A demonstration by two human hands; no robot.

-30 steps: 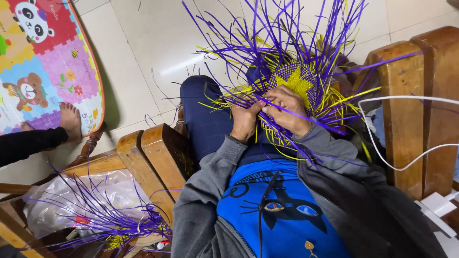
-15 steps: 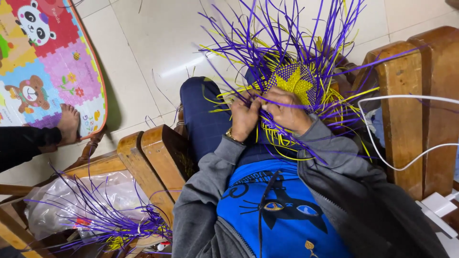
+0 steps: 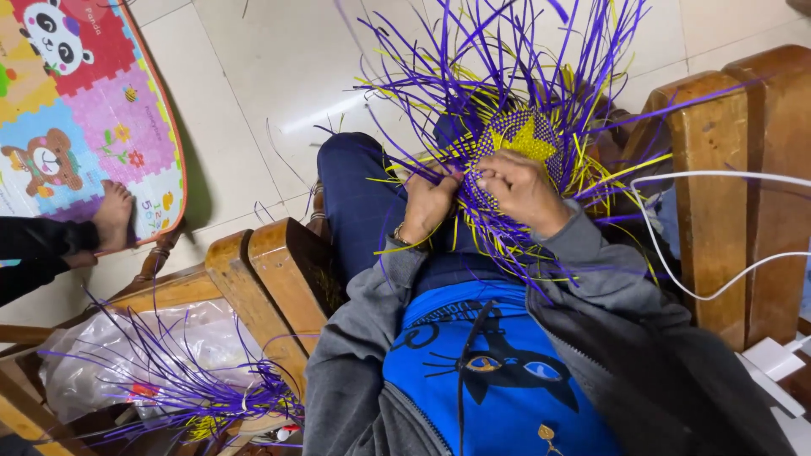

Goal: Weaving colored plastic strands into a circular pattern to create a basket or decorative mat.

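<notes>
Both our hands grip the woven piece (image 3: pixel 515 143) on our lap — left hand (image 3: pixel 429 203) pinching purple strips (image 3: pixel 473 76), right hand (image 3: pixel 519 190) clenched on its edge.

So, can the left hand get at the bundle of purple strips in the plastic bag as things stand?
Probably not directly: the left hand grips the woven piece, and the wooden armrest stands between it and the bundle of purple strips lower down.

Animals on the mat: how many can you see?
2. A panda is on the mat's red square at the top, and a bear is on the blue square below it. More may be hidden past the picture's edge.
</notes>
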